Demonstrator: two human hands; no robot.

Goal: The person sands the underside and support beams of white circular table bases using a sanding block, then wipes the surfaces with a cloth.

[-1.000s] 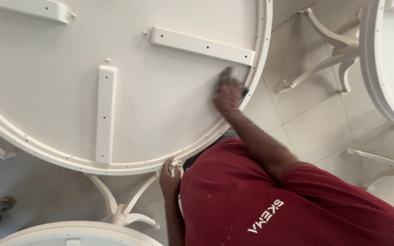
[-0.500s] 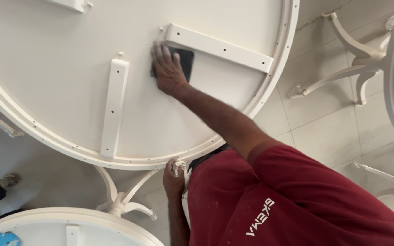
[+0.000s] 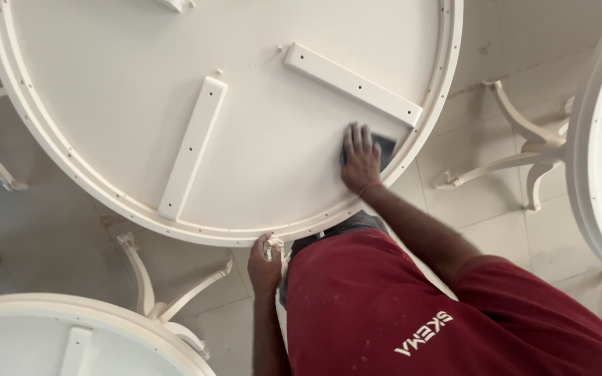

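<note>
Sanding pad (image 3: 384,147) back near the round tabletop's (image 3: 106,104) rim, just below the right-hand batten (image 3: 353,83), pressed flat under the spread right hand (image 3: 361,159) after sweeping outward from the middle, left hand (image 3: 265,256) closed on a crumpled cloth (image 3: 274,245) at the rim.

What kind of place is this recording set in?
Probably a furniture finishing workshop: several white round tabletops lie underside up, white curved legs stand on tiled floor, and the right hand presses a dark sanding pad.
</note>
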